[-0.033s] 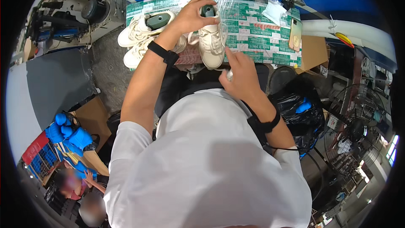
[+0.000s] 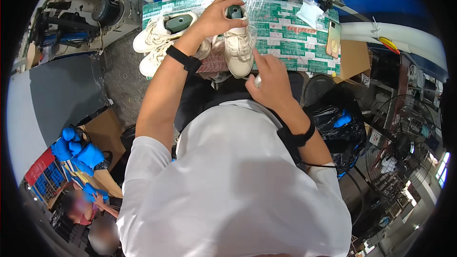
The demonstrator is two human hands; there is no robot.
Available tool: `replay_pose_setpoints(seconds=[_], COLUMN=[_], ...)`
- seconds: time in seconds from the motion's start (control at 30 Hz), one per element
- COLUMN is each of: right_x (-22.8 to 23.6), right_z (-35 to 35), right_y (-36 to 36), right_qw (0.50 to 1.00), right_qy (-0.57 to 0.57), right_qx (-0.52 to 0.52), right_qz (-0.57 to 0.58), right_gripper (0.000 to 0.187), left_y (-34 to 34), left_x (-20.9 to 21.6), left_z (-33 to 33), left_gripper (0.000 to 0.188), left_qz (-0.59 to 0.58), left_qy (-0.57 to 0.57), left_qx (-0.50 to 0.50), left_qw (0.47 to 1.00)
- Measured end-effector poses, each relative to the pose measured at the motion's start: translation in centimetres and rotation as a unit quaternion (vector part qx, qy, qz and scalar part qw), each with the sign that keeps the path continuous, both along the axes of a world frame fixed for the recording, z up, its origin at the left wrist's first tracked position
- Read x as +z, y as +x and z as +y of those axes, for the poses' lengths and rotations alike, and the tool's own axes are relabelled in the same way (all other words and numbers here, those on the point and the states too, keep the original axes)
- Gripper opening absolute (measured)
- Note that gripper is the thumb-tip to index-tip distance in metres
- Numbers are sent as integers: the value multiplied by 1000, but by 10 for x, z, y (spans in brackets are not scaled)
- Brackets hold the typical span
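A cream lace-up sneaker (image 2: 237, 51) points its toe toward me on the table's near edge. My left hand (image 2: 214, 18) grips its heel and collar, where a dark green insole shows inside. Beside the shoe's right side is my right hand (image 2: 271, 78), index finger stretched to the lace area and the other fingers curled. A small whitish thing (image 2: 257, 81) shows by its thumb; its kind cannot be made out. More cream sneakers (image 2: 159, 33) lie to the left, partly behind my left forearm.
Green-and-white printed tape under clear film covers the table (image 2: 281, 43). A white packet (image 2: 309, 13) and a phone (image 2: 332, 39) lie at its right. A black bag (image 2: 335, 123) and a fan (image 2: 402, 147) stand right. Another person's hand (image 2: 100, 202) shows lower left.
My right hand has shifted very slightly beside the sneaker. The left hand and the shoe stay in place. At lower left, the other person's hand has moved a little.
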State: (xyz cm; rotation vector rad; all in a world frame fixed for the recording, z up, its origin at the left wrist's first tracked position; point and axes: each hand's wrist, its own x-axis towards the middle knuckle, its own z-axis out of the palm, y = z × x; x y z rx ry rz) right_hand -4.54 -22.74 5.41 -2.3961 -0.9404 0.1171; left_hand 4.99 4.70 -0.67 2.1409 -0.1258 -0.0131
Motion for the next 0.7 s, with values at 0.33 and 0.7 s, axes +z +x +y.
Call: replay_pose_setpoints(seconds=[0.33, 0.7], right_x=[-31, -23], right_z=[53, 53], right_y=[23, 26], right_qw=[997, 995], right_qy=[36, 57], right_qx=[28, 38], right_qz=[-61, -78], right_gripper=[69, 69], left_y=[5, 4], left_x=[-5, -9], left_z=[-4, -4], left_gripper=[76, 76], left_qz=[26, -7], left_qy=[10, 27], left_qx=[17, 21], left_qw=[999, 999])
